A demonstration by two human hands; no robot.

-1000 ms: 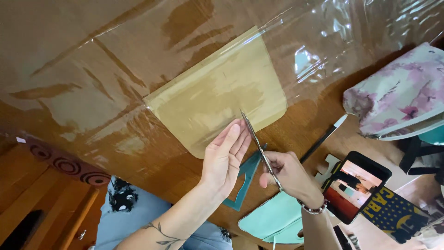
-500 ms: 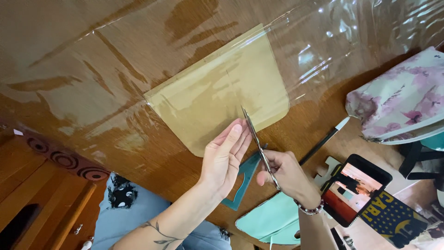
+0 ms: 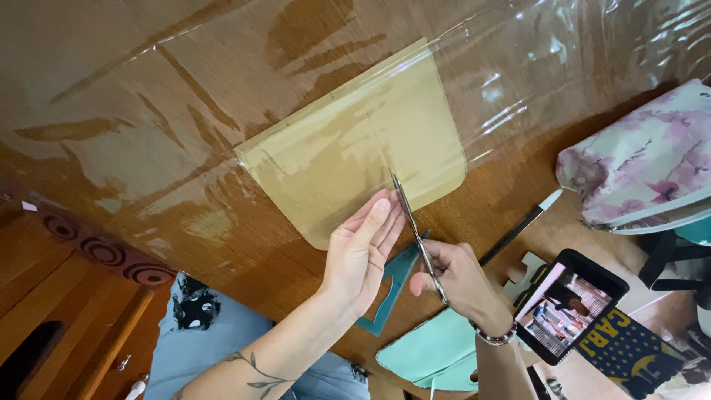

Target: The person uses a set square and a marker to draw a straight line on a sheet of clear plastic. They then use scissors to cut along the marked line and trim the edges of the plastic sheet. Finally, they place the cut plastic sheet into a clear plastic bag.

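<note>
— Where is the clear plastic sheet (image 3: 222, 133)?
— Spread over the wooden table (image 3: 518, 215), covering a tan card template (image 3: 355, 159); the left hand (image 3: 363, 248) lies flat on its near edge, fingers straight and together, gripping nothing.
— And the other?
— The right hand (image 3: 463, 278) is closed around the handles of the scissors (image 3: 415, 230); the blades, barely parted, point far into the sheet, just right of the left fingertips; a phone (image 3: 570, 304) lies near right.
</note>
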